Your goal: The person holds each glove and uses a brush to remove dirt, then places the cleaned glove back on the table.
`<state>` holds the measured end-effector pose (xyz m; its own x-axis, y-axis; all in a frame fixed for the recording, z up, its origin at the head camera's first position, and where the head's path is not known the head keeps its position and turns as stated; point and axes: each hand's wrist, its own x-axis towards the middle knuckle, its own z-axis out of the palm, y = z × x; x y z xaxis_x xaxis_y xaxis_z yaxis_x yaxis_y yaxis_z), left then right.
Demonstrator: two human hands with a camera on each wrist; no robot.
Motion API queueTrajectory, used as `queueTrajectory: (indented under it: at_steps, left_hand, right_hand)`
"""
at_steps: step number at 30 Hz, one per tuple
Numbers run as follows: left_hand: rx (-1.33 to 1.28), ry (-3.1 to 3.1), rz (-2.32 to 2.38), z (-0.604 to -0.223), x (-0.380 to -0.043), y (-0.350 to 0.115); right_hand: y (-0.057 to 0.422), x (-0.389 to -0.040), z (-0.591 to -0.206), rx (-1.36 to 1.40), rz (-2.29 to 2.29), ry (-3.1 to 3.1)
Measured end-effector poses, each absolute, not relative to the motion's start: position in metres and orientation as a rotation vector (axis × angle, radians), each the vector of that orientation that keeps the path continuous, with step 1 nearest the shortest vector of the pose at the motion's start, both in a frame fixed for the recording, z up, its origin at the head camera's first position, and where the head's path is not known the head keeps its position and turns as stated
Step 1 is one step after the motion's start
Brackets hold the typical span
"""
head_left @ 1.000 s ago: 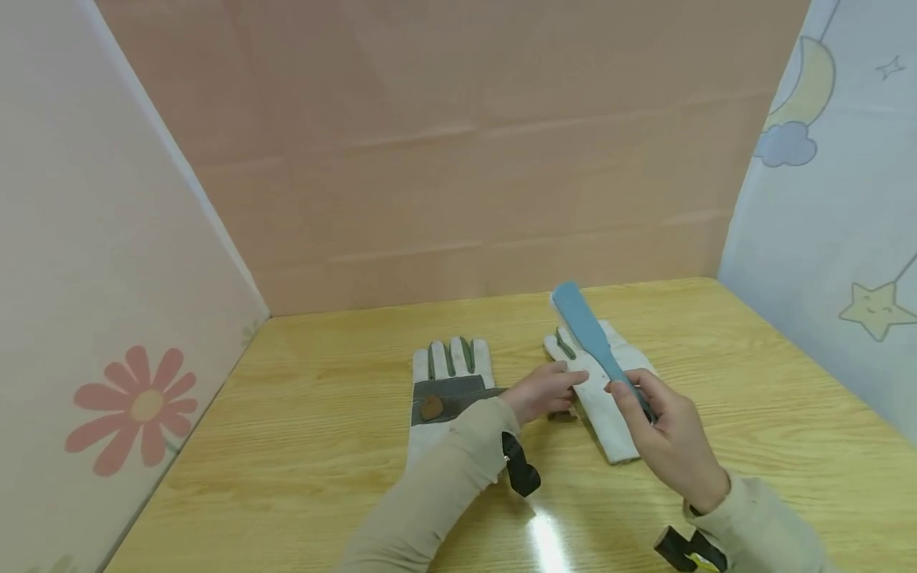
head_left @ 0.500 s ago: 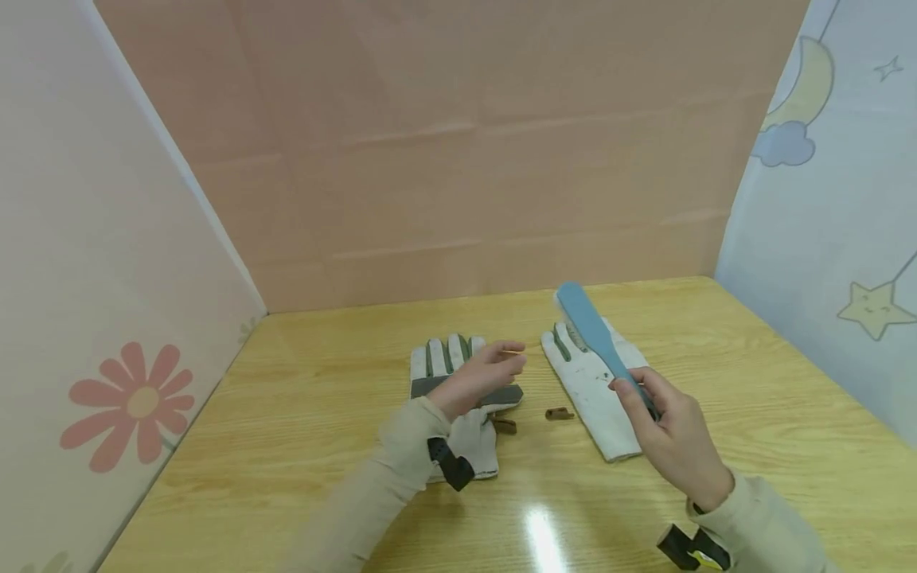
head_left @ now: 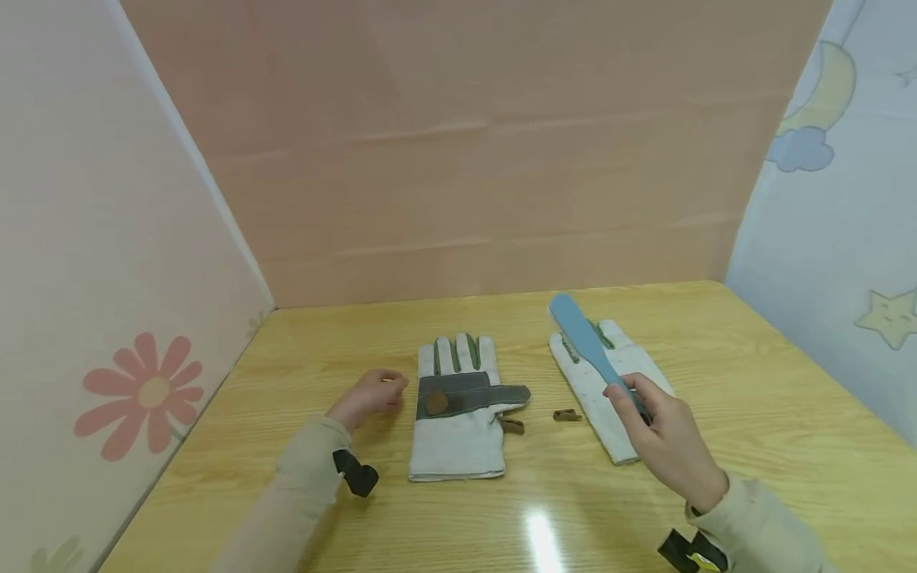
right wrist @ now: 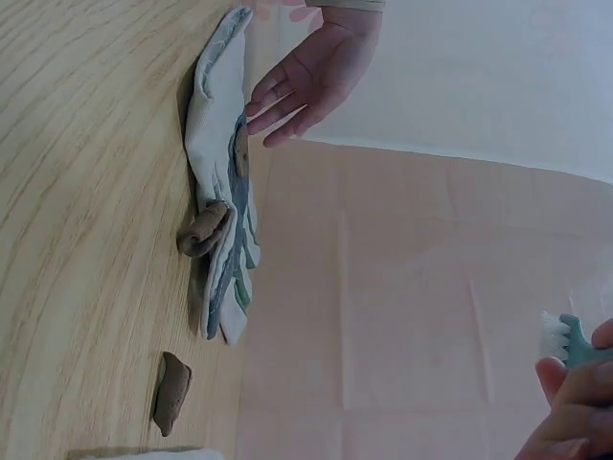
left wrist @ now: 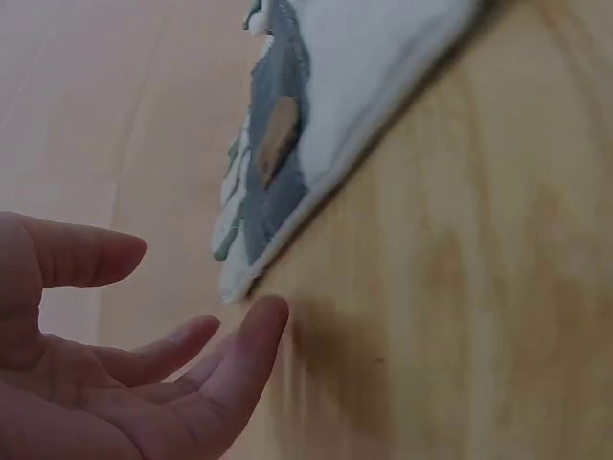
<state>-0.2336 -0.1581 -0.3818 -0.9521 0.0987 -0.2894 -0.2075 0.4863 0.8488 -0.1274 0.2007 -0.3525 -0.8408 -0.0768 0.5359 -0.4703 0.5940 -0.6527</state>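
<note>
My right hand [head_left: 672,442] grips the handle of a blue brush [head_left: 582,334], raised above the table; its white bristles show in the right wrist view. Just left of a white work glove [head_left: 457,452] with a grey band, my left hand [head_left: 367,399] holds nothing, fingers loosely bent. On that glove's band lies a brown piece [head_left: 436,403], and a curled brown piece [head_left: 513,426] lies by its thumb. A second white glove [head_left: 602,418] lies at an angle behind the brush, partly hidden by it and my right hand.
Another curled brown piece [head_left: 567,415] lies on the wooden table [head_left: 573,517] between the gloves. A brown backdrop [head_left: 458,199] stands along the back edge, with patterned panels at left and right.
My left hand has moved left, from between the gloves, across the left glove and past its left side. My right hand holds the brush in nearly the same place.
</note>
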Motion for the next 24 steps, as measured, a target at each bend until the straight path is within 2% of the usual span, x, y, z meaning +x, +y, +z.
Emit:
queueTrajectory:
  at_steps: [13,24]
  left_hand:
    - [-0.184,2.263,1.57,-0.399,-0.238,-0.149]
    - [-0.121,2.29,1.63,-0.403,-0.236,-0.131]
  right_hand:
    - [0.192,-0.13,-0.357,0.505,1.159,-2.417]
    - [0.192,-0.13,-0.358,0.529,1.148,-2.418]
